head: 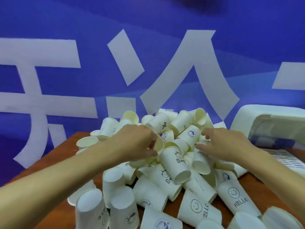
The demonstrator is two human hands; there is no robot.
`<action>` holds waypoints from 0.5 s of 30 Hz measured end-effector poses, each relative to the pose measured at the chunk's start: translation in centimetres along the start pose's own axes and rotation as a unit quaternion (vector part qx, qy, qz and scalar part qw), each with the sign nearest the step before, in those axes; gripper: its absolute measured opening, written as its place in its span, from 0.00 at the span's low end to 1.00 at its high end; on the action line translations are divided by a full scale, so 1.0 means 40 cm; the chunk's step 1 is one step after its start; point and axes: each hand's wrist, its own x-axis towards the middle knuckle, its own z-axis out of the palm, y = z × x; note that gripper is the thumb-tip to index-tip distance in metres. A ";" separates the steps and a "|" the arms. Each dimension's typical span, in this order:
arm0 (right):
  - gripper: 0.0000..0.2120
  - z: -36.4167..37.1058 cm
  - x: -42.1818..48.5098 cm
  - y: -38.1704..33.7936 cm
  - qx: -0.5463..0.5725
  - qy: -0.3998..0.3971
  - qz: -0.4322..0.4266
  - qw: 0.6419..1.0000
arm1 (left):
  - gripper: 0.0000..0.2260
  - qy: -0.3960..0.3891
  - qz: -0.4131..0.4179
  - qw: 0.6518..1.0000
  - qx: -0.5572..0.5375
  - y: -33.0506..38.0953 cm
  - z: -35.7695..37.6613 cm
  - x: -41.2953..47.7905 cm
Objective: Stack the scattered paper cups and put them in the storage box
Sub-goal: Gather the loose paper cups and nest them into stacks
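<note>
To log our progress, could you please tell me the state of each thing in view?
paper cups: unstacked, heaped on the table, most lying on their sides.
left hand: pinches the rim of one cup.
right hand: open, fingers spread over the heap, holding nothing.
storage box: right of the heap; inside not visible.

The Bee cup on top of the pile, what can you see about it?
The Bee cup is white paper, with a line drawing and dark letters starting "Bee" on its side. It lies tilted on the pile of cups, flat bottom toward the camera, open mouth up and away. Other cups lean against it. It sits between the left hand and the right hand; I cannot tell if either touches it.
</note>
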 end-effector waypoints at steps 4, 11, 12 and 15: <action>0.24 0.007 -0.010 -0.023 -0.011 -0.013 0.007 1.000 | 0.13 0.003 0.011 0.997 0.073 0.025 0.056 -0.010; 0.24 -0.013 -0.042 -0.063 0.039 0.007 -0.015 0.999 | 0.11 0.024 0.018 0.992 0.121 0.051 0.096 0.010; 0.23 -0.015 -0.046 -0.066 0.053 0.006 -0.019 0.998 | 0.10 0.023 0.024 0.991 0.127 0.051 0.100 0.013; 0.20 -0.021 -0.051 -0.067 0.077 0.008 -0.031 0.997 | 0.07 0.026 0.032 0.990 0.133 0.043 0.111 0.019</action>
